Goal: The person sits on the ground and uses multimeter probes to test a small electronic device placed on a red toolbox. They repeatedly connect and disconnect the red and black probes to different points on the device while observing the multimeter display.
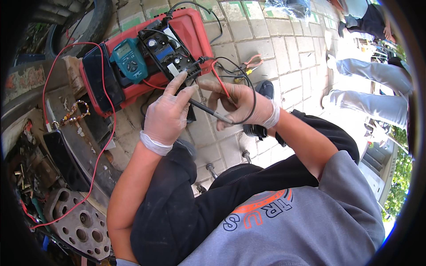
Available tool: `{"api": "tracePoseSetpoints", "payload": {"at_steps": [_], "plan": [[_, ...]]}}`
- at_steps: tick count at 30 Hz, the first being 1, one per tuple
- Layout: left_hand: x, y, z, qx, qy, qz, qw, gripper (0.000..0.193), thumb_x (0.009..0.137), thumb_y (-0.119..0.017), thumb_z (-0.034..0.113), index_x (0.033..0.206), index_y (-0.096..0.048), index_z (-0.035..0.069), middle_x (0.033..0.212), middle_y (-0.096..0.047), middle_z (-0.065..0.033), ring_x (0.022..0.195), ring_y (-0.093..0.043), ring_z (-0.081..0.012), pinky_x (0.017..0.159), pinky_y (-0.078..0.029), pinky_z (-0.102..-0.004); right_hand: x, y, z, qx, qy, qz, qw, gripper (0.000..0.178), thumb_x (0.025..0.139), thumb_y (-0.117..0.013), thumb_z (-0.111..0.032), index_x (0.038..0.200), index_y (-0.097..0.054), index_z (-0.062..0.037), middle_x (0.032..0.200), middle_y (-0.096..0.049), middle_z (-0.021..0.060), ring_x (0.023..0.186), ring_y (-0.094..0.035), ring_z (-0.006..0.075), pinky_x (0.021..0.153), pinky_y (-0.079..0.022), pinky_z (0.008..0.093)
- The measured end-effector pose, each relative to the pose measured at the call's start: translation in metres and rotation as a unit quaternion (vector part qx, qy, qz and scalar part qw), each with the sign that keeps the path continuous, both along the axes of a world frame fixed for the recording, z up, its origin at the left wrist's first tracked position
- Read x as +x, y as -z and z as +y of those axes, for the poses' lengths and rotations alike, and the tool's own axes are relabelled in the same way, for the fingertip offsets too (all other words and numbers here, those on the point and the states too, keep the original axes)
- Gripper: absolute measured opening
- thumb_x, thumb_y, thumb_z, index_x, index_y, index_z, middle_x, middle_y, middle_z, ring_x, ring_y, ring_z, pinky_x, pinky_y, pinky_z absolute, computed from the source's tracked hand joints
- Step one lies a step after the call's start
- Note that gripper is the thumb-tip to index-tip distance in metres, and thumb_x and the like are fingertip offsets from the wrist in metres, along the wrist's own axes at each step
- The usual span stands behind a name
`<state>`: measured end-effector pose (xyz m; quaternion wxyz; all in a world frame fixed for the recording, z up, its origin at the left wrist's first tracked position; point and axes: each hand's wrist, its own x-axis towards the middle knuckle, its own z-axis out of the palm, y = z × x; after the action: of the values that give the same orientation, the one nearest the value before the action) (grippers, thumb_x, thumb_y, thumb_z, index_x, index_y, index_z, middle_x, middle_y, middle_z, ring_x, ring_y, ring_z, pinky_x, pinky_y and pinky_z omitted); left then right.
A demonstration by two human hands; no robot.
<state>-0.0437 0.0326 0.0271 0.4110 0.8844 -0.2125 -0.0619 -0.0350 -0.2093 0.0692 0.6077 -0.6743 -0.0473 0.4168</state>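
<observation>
The hands are close together in the head view, both in thin whitish gloves, their fingertips nearly meeting over the lower edge of a black unit. The left hand has its index finger stretched to the unit's corner, beside a plug, while its other fingers bend near the upper end of a black rod; whether they are closed on it I cannot tell. The right hand comes in from the other side with fingers curled, the rod's grey end crossing in front of them — what it grips, if anything, cannot be made out. A black cable loops from that grey end around the right hand, and a red lead runs down to its fingers. The unit, with knobs on its face, lies tilted on a red case, next to a teal meter and a dark phone. A long red wire arcs past a second phone and a string of beads, over to a holed metal plate. Pliers and a yellow screwdriver lie on the paving; at right stands a person in pale jeans.
</observation>
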Motion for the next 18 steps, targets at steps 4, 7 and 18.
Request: {"api": "tracePoseSetpoints", "payload": {"at_steps": [4,7,18], "plan": [[-0.001,0.0,-0.002,-0.014,-0.014,0.015,1.0,0.043,0.086,-0.069,0.004,0.127,-0.065,0.016,0.14,-0.06,-0.0123,0.096,-0.071,-0.0352,0.078,-0.06,-0.0419,-0.009,0.0,0.03,0.041,0.215,0.103,0.97,0.043,0.095,-0.071,-0.012,0.135,-0.059,-0.0028,0.095,-0.067,-0.0003,0.078,-0.057,0.0056,0.071,-0.048,0.0219],[-0.001,0.001,-0.003,-0.044,-0.031,0.05,0.997,0.045,0.088,-0.069,0.004,0.131,-0.063,0.015,0.141,-0.06,-0.0131,0.107,-0.068,-0.0365,0.086,-0.058,-0.0412,-0.002,0.003,0.045,0.057,0.317,0.061,0.945,0.022,0.1,-0.065,-0.014,0.115,-0.063,0.0025,0.091,-0.068,0.0019,0.084,-0.065,0.0093,0.078,-0.052,0.024],[-0.001,0.003,0.001,-0.136,-0.046,0.134,0.981,0.049,0.087,-0.074,0.005,0.134,-0.061,0.012,0.142,-0.06,-0.0141,0.119,-0.065,-0.036,0.096,-0.055,-0.0394,0.006,0.006,0.046,0.059,0.339,0.029,0.938,0.02,0.101,-0.062,-0.016,0.11,-0.062,0.0024,0.093,-0.068,0.0048,0.082,-0.066,0.0105,0.076,-0.052,0.0251]]}}
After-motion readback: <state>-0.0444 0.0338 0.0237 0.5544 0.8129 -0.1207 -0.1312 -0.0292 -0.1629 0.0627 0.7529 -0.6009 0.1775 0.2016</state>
